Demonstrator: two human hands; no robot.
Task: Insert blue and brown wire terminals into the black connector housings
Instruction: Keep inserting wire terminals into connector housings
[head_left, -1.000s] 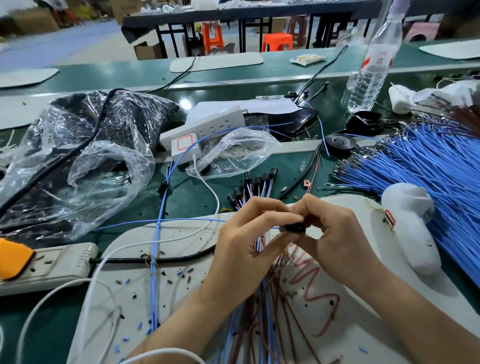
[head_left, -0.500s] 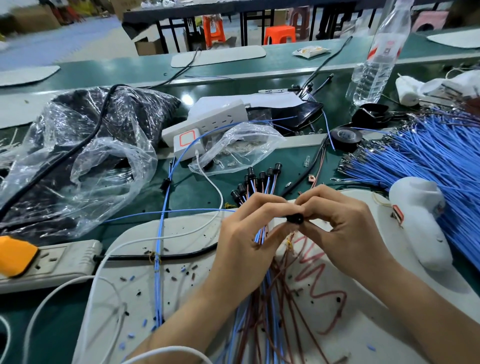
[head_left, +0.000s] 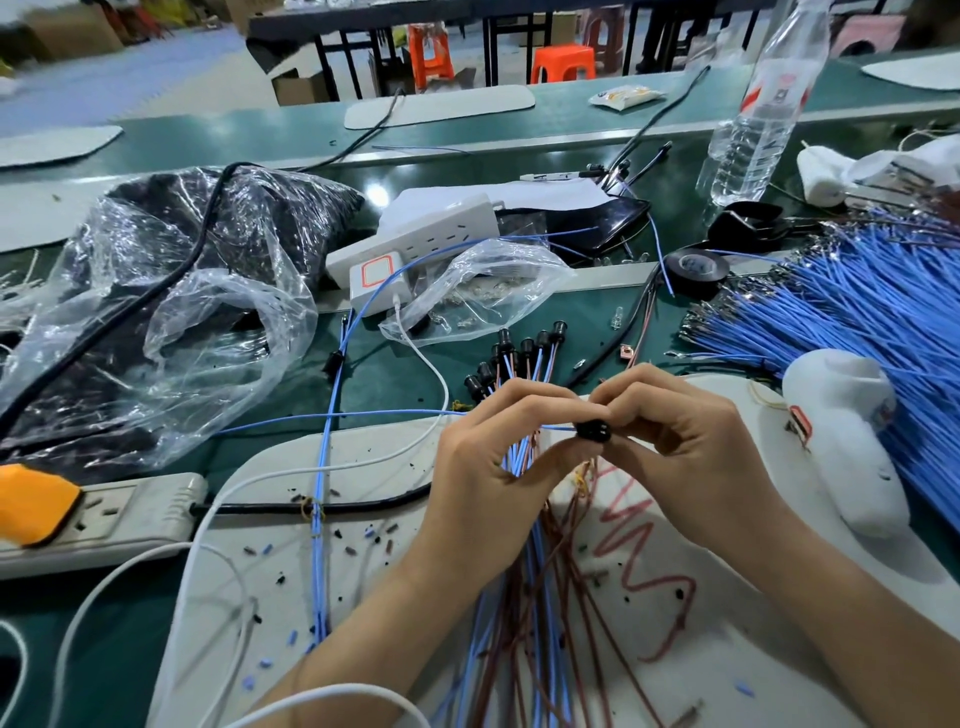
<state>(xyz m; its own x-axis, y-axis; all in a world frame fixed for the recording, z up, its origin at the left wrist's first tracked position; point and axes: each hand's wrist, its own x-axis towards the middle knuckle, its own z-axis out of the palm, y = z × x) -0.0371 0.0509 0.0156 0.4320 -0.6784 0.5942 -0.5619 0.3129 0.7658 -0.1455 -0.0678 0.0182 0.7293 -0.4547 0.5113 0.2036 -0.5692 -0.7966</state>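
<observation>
A small black connector housing (head_left: 593, 430) is pinched between the fingertips of my right hand (head_left: 685, 447), over the white mat. My left hand (head_left: 493, 467) meets it from the left, fingers closed on a blue wire (head_left: 332, 418) that runs off to the left and ends at the housing. Under both hands lies a bundle of blue and brown wires (head_left: 535, 597). Its far ends carry several black housings (head_left: 519, 351), fanned out on the green table. A big sheaf of loose blue wires (head_left: 857, 317) lies at the right.
A white tool (head_left: 847, 441) rests on the white mat (head_left: 322, 597) at the right. Power strips sit at left (head_left: 119, 514) and behind (head_left: 415, 234). Plastic bags (head_left: 171, 312), a tape roll (head_left: 696, 267) and a water bottle (head_left: 763, 109) stand farther back. Wire scraps litter the mat.
Both hands stay together on the housing with only small finger shifts. The view has tilted slightly, so everything sits a little lower in frame.
</observation>
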